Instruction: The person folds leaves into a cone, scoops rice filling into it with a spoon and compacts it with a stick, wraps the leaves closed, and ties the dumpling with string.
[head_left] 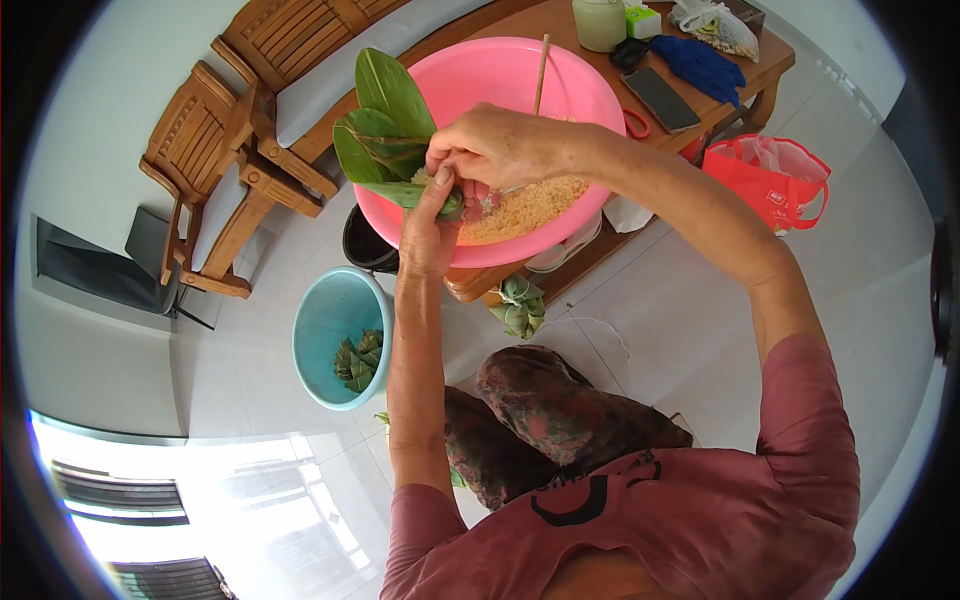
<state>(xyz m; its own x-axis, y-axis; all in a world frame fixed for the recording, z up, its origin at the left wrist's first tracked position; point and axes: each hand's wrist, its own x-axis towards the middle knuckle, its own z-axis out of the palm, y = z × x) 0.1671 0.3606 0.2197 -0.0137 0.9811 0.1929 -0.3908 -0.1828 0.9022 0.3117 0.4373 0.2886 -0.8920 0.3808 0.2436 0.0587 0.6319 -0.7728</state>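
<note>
Leaves (390, 95), broad, green, overlapping; tips fanned out toward the far left, lower end gathered in my left grip (428, 240), my right grip (505, 145) against it. Poised above the left rim of the pink basin (470, 80). Pale grain shows at the fold.

Leaves (385, 90) blocked the left of the fingers (453, 143); beyond rose a stick (542, 75). Between these, a hand could cross the basin (470, 72).

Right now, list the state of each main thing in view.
Leaves: held, partly folded
Left hand: holding leaves
Right hand: fingers bent at leaves
Pink basin: part-filled with grain
Stick: tilted in basin
Blue bucket: uncovered, green bundles inside
Phone: flat, screen dark
Red bag: open, plastic showing
</note>
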